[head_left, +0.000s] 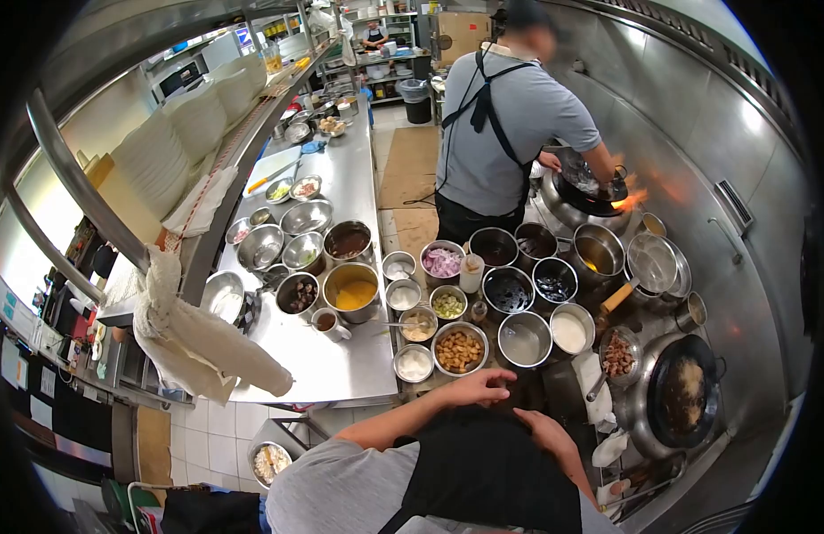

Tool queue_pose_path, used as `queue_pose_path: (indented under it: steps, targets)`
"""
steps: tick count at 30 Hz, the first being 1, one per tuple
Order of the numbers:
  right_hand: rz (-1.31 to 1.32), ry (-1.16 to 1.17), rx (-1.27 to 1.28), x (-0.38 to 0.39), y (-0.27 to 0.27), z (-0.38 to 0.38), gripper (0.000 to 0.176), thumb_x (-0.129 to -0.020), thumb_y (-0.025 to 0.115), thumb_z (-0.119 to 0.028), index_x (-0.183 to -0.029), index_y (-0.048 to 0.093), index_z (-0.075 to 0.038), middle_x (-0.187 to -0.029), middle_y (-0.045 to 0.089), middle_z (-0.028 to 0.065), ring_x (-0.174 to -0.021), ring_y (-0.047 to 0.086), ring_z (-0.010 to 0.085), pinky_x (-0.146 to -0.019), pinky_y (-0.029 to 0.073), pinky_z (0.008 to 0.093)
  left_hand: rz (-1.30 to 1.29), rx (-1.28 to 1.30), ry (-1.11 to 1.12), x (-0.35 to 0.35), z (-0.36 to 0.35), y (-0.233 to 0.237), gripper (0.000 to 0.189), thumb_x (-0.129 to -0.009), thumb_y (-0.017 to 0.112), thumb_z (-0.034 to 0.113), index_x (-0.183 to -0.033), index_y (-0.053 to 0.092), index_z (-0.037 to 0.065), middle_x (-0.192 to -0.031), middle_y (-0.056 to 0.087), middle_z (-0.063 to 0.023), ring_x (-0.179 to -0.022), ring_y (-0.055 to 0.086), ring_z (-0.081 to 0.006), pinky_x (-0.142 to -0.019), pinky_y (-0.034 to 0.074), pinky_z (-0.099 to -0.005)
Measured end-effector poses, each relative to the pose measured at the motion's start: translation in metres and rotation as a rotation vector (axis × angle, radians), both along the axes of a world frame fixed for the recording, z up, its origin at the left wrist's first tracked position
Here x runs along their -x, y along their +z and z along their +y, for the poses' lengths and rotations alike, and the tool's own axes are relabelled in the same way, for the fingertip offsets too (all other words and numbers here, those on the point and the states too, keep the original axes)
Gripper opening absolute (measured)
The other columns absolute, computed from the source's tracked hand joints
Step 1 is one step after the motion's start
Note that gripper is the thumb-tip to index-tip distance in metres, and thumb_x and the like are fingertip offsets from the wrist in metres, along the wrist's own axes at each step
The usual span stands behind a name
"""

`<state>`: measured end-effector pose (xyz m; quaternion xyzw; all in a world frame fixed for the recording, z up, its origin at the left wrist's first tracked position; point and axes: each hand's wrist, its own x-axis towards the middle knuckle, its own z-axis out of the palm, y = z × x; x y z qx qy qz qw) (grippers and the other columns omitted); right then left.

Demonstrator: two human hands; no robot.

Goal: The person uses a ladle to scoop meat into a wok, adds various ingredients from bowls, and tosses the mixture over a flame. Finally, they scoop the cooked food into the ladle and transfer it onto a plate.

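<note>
Shows left hand (479,387) fairly wide near brown-chunk bowl (440,367), right hand (547,434) nearer (grip hidden, can't tell), black wok (665,384) at right.

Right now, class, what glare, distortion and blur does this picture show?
Head view: glare spots on the steel wall, washed-out shine on the counter; head view: wide-angle bending, dark corners; head view: co-worker's head blurred, brown food chunks fairly crisp.

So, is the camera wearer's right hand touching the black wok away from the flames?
Apart. The head view shows the right hand clear of the black wok, white cloth between them.
</note>
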<state>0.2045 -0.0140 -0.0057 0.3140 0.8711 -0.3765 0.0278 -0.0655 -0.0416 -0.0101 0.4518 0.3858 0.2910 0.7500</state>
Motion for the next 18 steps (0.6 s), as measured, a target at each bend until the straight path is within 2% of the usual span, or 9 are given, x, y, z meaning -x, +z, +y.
queue_pose_path:
  steps: [2, 4, 5, 7, 10, 18]
  targets:
    - [-0.017, -0.002, 0.020, 0.001, 0.001, 0.001, 0.065, -0.075, 0.059, 0.003, -0.138, 0.048, -0.008, -0.128, 0.056, 0.0214, -0.118, 0.054, 0.0366, -0.100, 0.044, 0.0394, 0.979, -0.970, 0.563, -0.006, -0.007, 0.030, 0.079, -0.085, 0.070, 0.033, -0.149, 0.031, 0.009, -0.143, 0.034, -0.0292, -0.132, 0.039, -0.0390, -0.107, 0.033, -0.0455]
    - [-0.039, -0.004, 0.043, 0.000, 0.002, 0.000, 0.064, -0.077, 0.061, 0.000, -0.139, 0.047, -0.009, -0.129, 0.055, 0.0214, -0.119, 0.053, 0.0368, -0.101, 0.043, 0.0392, 1.163, -1.051, 0.743, 0.011, -0.008, 0.059, 0.091, -0.079, 0.074, 0.036, -0.152, 0.024, 0.017, -0.155, -0.002, -0.0300, -0.143, 0.001, -0.0506, -0.112, 0.007, -0.0605]
    - [-0.043, -0.013, 0.041, 0.000, 0.002, 0.000, 0.063, -0.078, 0.061, 0.000, -0.139, 0.047, -0.009, -0.129, 0.056, 0.0212, -0.119, 0.054, 0.0368, -0.100, 0.043, 0.0392, 1.164, -1.050, 0.743, 0.020, -0.004, 0.069, 0.091, -0.079, 0.074, 0.036, -0.152, 0.024, 0.017, -0.155, -0.002, -0.0300, -0.143, 0.001, -0.0506, -0.112, 0.007, -0.0605]
    - [-0.051, -0.018, 0.045, 0.000, 0.001, -0.002, 0.063, -0.078, 0.062, 0.000, -0.138, 0.048, -0.010, -0.128, 0.056, 0.0210, -0.119, 0.054, 0.0368, -0.100, 0.044, 0.0392, 1.179, -1.068, 0.977, 0.034, -0.001, 0.084, 0.090, -0.079, 0.073, 0.038, -0.152, 0.025, 0.019, -0.156, -0.005, -0.0286, -0.143, -0.006, -0.0516, -0.110, 0.004, -0.0658]
    - [-0.045, -0.016, 0.031, 0.002, 0.002, 0.000, 0.062, -0.079, 0.061, 0.000, -0.138, 0.048, -0.010, -0.128, 0.056, 0.0206, -0.118, 0.054, 0.0365, -0.099, 0.044, 0.0392, 1.268, -1.006, 0.942, 0.051, 0.000, 0.090, 0.095, -0.080, 0.073, 0.038, -0.154, 0.018, 0.020, -0.156, -0.011, -0.0291, -0.143, -0.011, -0.0489, -0.112, 0.001, -0.0611]
    - [-0.087, -0.019, 0.032, 0.007, 0.010, -0.001, 0.063, -0.079, 0.058, 0.003, -0.139, 0.047, -0.010, -0.129, 0.056, 0.0198, -0.120, 0.053, 0.0358, -0.101, 0.043, 0.0389, 1.243, -0.970, 0.916, 0.056, -0.004, 0.089, 0.095, -0.079, 0.073, 0.037, -0.154, 0.018, 0.020, -0.157, -0.013, -0.0259, -0.144, -0.016, -0.0466, -0.112, -0.003, -0.0612]
